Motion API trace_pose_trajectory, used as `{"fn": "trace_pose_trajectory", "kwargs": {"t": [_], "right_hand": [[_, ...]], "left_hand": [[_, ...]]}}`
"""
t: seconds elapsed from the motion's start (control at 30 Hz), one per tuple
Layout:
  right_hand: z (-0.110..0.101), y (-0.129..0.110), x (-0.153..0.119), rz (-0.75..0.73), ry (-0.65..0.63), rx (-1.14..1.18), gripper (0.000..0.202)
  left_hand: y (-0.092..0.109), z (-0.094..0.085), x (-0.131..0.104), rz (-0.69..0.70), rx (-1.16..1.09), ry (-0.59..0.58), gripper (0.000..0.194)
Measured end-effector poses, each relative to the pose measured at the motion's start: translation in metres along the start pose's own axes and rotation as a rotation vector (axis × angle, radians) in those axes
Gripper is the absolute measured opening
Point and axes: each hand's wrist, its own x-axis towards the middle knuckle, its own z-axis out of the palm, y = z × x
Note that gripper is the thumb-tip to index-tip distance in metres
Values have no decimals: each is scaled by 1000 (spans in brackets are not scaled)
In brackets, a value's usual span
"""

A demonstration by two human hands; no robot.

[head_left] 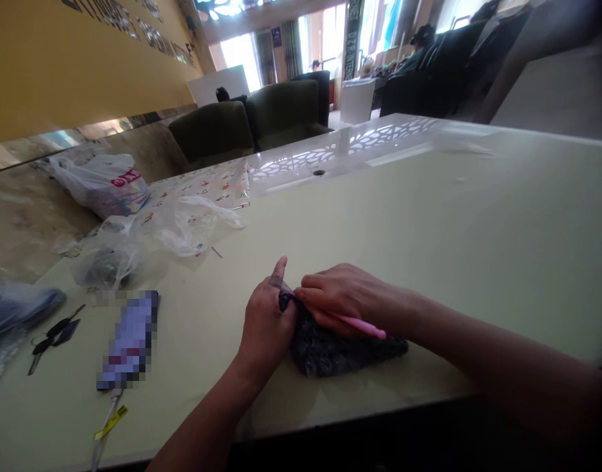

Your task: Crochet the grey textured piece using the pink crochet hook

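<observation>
A dark, textured piece (325,357), perhaps knitted or crocheted, lies near the front edge of the pale table. My left hand (270,313) pinches its upper left end, with the thumb pointing up. Close against it, my right hand (347,295) is wrapped round a pink stick-like tool (363,326), whose rounded end sticks out to the lower right below the palm. The tool's other end meets the dark piece between the two hands, and its tip is hidden.
Left on the table (458,262) are a blurred-out phone (131,341) with a cable, keys (49,341), clear plastic bags (195,226) and a full white bag (107,183). Dark chairs (285,115) and people stand or sit beyond.
</observation>
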Motion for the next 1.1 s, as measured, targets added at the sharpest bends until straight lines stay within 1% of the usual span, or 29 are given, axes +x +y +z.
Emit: {"fn": "trace_pose_trajectory", "kwargs": {"t": [0.1,0.17,0.23,0.3,0.37,0.4,0.5,0.53,0.57,0.63,0.7,0.77,0.87,0.97,1.1], "right_hand": [[5,-7,3,-4,8,-89,16],[10,-11,5,-14,20,-179,15],[17,-13,6,-27,55,-276,14],[23,-14,8,-26,102,-342,12],[29,-14,10,-4,139,-373,11],[31,-14,11,14,157,-383,11],[35,-14,12,65,236,-406,12],[36,-14,12,70,275,-415,12],[36,-13,12,67,319,-426,12],[37,-12,11,24,412,-455,12],[36,-9,9,-49,498,-473,14],[32,-5,7,-145,554,-471,15],[26,2,5,-248,537,-434,15],[20,9,3,-230,514,-368,15],[15,14,2,-207,548,-314,15]], "left_hand": [[0,3,-1,19,105,21,55],[0,3,-1,11,139,39,63],[1,2,0,-49,133,58,66],[2,2,0,-138,84,74,67],[2,3,1,-194,-2,97,62],[2,3,1,-205,-60,113,54],[-1,6,2,-246,-321,131,22],[-2,6,4,-273,-438,118,17],[-4,6,5,-304,-562,91,17],[-6,5,8,-379,-796,-8,32],[-7,1,11,-458,-959,-140,50],[-7,-4,12,-507,-1029,-261,60],[-7,-11,13,-507,-1055,-364,68],[-6,-15,13,-505,-1087,-397,74],[-7,-18,15,-482,-1100,-321,69]]}}
